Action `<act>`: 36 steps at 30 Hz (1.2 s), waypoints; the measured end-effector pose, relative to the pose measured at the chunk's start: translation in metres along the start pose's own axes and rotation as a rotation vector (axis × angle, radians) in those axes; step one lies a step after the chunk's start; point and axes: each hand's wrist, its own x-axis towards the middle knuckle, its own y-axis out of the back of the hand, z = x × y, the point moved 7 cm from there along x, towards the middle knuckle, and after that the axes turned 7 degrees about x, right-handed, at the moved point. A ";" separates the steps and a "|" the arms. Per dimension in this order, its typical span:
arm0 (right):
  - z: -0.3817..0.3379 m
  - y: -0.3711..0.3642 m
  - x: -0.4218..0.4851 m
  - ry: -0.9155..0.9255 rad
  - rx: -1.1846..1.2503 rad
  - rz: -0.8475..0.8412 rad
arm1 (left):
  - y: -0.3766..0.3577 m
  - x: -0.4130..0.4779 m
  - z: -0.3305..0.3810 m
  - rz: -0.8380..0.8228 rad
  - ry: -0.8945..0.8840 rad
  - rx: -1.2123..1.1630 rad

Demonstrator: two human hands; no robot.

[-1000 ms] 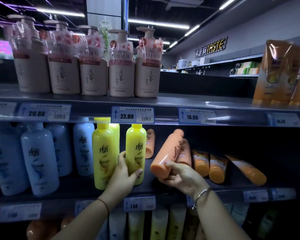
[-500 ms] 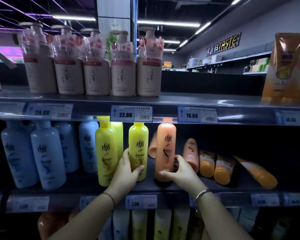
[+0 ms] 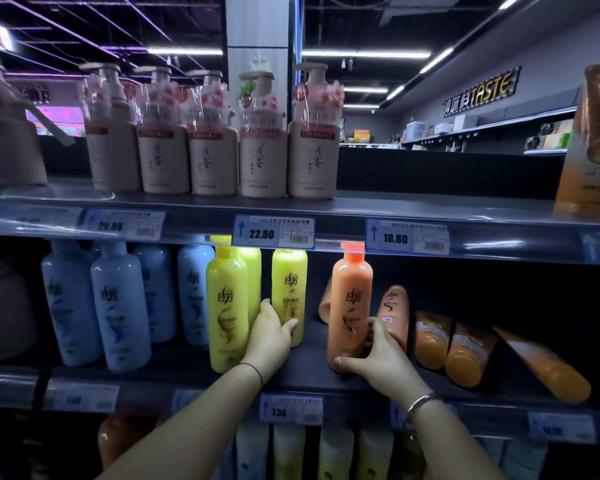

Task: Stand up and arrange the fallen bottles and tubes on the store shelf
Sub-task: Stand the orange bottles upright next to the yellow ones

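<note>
An orange bottle (image 3: 351,308) is being held upright on the middle shelf (image 3: 312,375) by the right hand (image 3: 383,363), fingers wrapped around its base; a yellow bottle (image 3: 289,292) to the left is being gripped by the left hand (image 3: 270,336), thumb pressed against its front; orange tubes (image 3: 465,351) are lying fallen to the right.

The dark middle shelf (image 3: 309,370) carries upright pale blue bottles (image 3: 118,306), upright yellow bottles (image 3: 226,306), one upright orange bottle (image 3: 350,306), and orange tubes (image 3: 465,355) lying tipped over at the right.
</note>
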 end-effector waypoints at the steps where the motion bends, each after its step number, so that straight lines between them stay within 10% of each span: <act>1: 0.001 0.000 0.000 0.003 0.004 -0.002 | 0.000 0.002 0.000 0.014 0.009 0.014; 20: -0.001 -0.002 -0.001 0.016 -0.001 0.026 | -0.002 -0.010 0.002 -0.046 0.053 0.051; 26: -0.005 -0.008 -0.001 0.039 -0.020 0.025 | -0.009 -0.046 0.015 -0.161 -0.281 -0.128; 36: -0.016 -0.024 -0.004 0.120 -0.006 -0.066 | -0.029 -0.035 0.021 -0.400 -0.295 -0.325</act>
